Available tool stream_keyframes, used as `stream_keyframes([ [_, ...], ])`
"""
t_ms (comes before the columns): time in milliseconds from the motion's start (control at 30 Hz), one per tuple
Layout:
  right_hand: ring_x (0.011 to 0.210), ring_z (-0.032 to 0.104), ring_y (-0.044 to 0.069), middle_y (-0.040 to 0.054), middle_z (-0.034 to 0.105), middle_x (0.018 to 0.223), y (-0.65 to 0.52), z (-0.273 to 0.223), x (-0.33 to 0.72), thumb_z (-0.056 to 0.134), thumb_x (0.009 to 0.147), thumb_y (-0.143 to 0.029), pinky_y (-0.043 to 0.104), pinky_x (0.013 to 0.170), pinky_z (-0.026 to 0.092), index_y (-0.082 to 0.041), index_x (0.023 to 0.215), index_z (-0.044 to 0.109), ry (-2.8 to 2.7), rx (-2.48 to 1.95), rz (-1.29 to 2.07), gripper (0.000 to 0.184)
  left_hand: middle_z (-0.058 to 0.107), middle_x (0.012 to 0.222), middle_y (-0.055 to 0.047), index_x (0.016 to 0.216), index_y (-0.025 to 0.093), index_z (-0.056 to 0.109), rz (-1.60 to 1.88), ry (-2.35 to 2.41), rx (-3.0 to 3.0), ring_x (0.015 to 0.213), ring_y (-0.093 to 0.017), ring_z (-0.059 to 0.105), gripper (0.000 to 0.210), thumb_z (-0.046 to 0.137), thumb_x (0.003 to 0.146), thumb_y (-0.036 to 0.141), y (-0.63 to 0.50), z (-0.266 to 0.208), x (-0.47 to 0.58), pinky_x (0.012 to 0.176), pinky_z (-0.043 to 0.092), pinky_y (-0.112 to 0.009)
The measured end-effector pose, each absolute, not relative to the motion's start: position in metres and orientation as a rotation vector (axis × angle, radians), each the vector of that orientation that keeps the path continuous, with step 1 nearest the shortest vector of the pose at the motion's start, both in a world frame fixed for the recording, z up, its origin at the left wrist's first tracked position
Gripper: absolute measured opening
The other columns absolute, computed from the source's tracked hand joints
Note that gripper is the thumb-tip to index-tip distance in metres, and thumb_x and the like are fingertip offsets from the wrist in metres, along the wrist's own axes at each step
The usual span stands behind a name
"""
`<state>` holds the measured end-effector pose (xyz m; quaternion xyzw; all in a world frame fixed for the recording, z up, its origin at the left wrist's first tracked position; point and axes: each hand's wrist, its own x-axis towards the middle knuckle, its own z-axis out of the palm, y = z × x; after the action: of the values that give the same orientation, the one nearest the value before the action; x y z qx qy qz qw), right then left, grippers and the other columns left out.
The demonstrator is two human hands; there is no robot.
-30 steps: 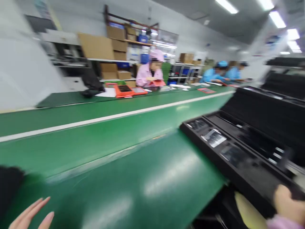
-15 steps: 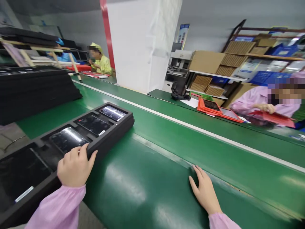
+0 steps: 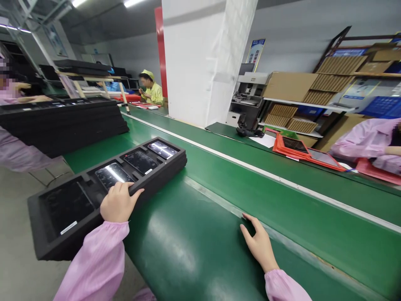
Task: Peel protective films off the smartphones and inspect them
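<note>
A long black foam tray (image 3: 164,175) lies at the left, with several dark glossy screen panels (image 3: 142,162) set in its compartments. Its near end sticks out past the edge of the green work surface (image 3: 188,234). My left hand (image 3: 118,203) is closed over the tray's near side, fingers on top of the rim and thumb along the outer wall. Part of one panel is hidden behind these fingers. To the right, my right hand (image 3: 258,242) is open, fingers apart, at the green surface beside a strip of clear tape (image 3: 216,198), holding nothing.
Stacked black foam trays (image 3: 69,125) stand at the far left, with a co-worker in pink beyond. Across the white divider strip (image 3: 250,167) are red-framed panels (image 3: 294,146) and a pink sleeve (image 3: 360,138). A white pillar (image 3: 194,62) rises behind the line.
My view has turned left and up, so more of the tray and the left-hand co-worker show. My left hand keeps its hold on the tray; my right hand stays open at the surface.
</note>
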<state>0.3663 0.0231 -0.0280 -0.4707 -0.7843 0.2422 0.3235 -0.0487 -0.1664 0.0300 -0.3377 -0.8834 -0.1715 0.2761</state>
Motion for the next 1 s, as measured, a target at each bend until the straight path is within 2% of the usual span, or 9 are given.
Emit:
stream_keyframes([
  [100,0.114,0.062,0.029,0.0106,0.068,0.117,0.024,-0.023,0.364,0.058,0.082,-0.053,0.051,0.107,0.042,-0.020,0.117,0.062,-1.947,-1.225,0.849,0.048,0.065,0.091,-0.008,0.099,0.017,0.068,-0.517,-2.331,-0.938,0.085,-0.026,0.060,0.037,0.053,0.092,0.051,-0.176,0.028,-0.047,0.055,0.028,-0.032],
  [200,0.109,0.065,0.029,0.0119,0.071,0.109,0.024,-0.017,0.362,0.062,0.078,-0.059,0.047,0.102,0.048,-0.019,0.116,0.063,-1.787,-1.194,1.122,0.055,0.065,0.086,-0.005,0.097,0.017,0.068,-0.520,-2.215,-1.046,0.081,-0.023,0.060,0.039,0.054,0.092,0.054,-0.193,0.023,-0.046,0.057,0.032,-0.032],
  [333,0.106,0.067,0.029,0.0140,0.070,0.112,0.027,-0.010,0.349,0.065,0.076,-0.065,0.045,0.101,0.048,-0.018,0.120,0.061,-1.631,-1.142,1.418,0.065,0.065,0.084,-0.003,0.098,0.017,0.067,-0.502,-2.066,-1.183,0.078,-0.021,0.061,0.040,0.059,0.090,0.055,-0.213,0.021,-0.044,0.065,0.040,-0.031],
  [633,0.092,0.070,0.024,0.0105,0.071,0.104,0.017,0.003,0.256,0.073,0.069,-0.065,0.043,0.100,0.048,-0.018,0.115,0.061,-1.662,-0.988,1.682,0.066,0.067,0.087,-0.005,0.100,0.016,0.068,-0.464,-2.039,-1.172,0.080,-0.023,0.062,0.039,0.059,0.091,0.053,-0.200,0.025,-0.043,0.068,0.041,-0.031],
  [767,0.088,0.070,0.023,0.0092,0.070,0.100,0.009,-0.001,0.246,0.076,0.066,-0.064,0.043,0.099,0.049,-0.018,0.111,0.063,-1.630,-0.928,1.728,0.065,0.068,0.086,-0.005,0.098,0.017,0.069,-0.480,-2.033,-1.128,0.079,-0.022,0.063,0.039,0.058,0.091,0.054,-0.189,0.028,-0.048,0.067,0.042,-0.031],
  [900,0.094,0.069,0.024,0.0112,0.069,0.108,0.011,-0.004,0.258,0.069,0.071,-0.070,0.045,0.100,0.049,-0.019,0.116,0.061,-1.516,-0.885,1.793,0.067,0.070,0.085,-0.005,0.097,0.017,0.069,-0.468,-1.892,-1.190,0.077,-0.021,0.065,0.037,0.062,0.089,0.052,-0.200,0.037,-0.045,0.069,0.044,-0.030],
  [1000,0.100,0.069,0.025,0.0116,0.069,0.114,0.018,0.005,0.266,0.058,0.076,-0.076,0.045,0.091,0.055,-0.022,0.115,0.062,-1.348,-0.835,1.945,0.067,0.070,0.084,-0.004,0.097,0.017,0.068,-0.505,-1.737,-1.375,0.076,-0.019,0.065,0.032,0.066,0.088,0.048,-0.217,0.039,-0.028,0.072,0.046,-0.030],
])
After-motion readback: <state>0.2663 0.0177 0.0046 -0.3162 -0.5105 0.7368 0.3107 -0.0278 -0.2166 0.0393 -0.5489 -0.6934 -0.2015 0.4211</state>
